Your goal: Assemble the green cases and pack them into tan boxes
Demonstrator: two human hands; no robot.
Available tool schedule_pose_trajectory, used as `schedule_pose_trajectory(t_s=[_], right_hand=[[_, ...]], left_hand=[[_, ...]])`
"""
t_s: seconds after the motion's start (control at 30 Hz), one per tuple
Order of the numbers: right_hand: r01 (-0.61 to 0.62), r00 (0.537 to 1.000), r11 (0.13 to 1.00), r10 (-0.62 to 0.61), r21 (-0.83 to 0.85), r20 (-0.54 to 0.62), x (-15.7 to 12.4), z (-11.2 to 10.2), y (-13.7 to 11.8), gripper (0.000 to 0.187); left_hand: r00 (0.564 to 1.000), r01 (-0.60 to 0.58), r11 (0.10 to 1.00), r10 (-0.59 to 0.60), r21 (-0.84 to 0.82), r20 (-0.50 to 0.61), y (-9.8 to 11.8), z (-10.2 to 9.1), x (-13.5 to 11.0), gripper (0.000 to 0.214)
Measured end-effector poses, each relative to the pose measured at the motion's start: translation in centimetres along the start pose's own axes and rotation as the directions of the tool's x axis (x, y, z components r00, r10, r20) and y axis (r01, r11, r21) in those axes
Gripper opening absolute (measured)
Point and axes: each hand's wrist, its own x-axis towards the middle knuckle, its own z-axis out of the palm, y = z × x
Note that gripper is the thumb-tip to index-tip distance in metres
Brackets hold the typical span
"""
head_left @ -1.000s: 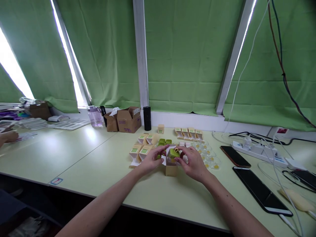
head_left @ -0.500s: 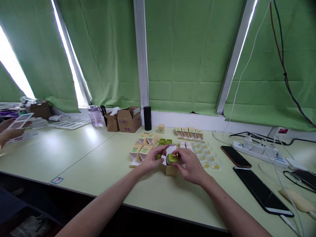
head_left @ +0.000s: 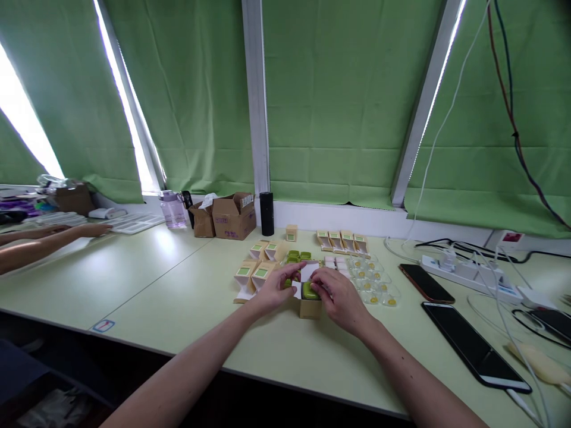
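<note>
A: Where is the piece being worked on?

B: The glossy green case (head_left: 308, 290) sits in the mouth of a small cardboard carton (head_left: 310, 310) on the desk (head_left: 267, 351). A white back flap (head_left: 309, 271) stands up behind it.

A: And the hands?

B: The left hand (head_left: 275, 288) curves around the carton's left side, thumb apart from the fingers, close to a white side flap (head_left: 297, 289). I can't tell whether it pinches that flap. The right hand (head_left: 342, 296) has its fingertips gathered at the upper right of the case; whether they pinch or only press, I can't tell.

A: So which step would you call this?

B: Seating the case in its carton, I'd judge. Its top shows at the opening, and both flaps are open.

A: What does the next move call for?

B: Probably a gentle, level push from the right, with the left steadying the carton and keeping the side flap from folding in beside the case.

A: What lies around it?

B: Smaller green pieces (head_left: 293, 256) just behind, clear plastic packs (head_left: 368, 286) to the right, and open cartons with green labels (head_left: 262, 271) to the left.
</note>
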Motion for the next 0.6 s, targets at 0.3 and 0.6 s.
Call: schedule_pose_trajectory(t_s=[0.3, 0.6], right_hand=[[-0.101, 0.994, 0.991, 0.104, 0.088, -0.029, 0.0, 1.1, 0.8, 0.013], [-0.138, 0.99, 0.977, 0.143, 0.162, -0.021, 0.3, 1.3, 0.8, 0.017]], left_hand=[[1.0, 0.012, 1.0, -0.012, -0.017, 0.004, 0.3, 0.1, -0.1, 0.069], [1.0, 0.011, 1.0, -0.011, -0.02, 0.002, 0.2, 0.1, 0.0, 0.069]])
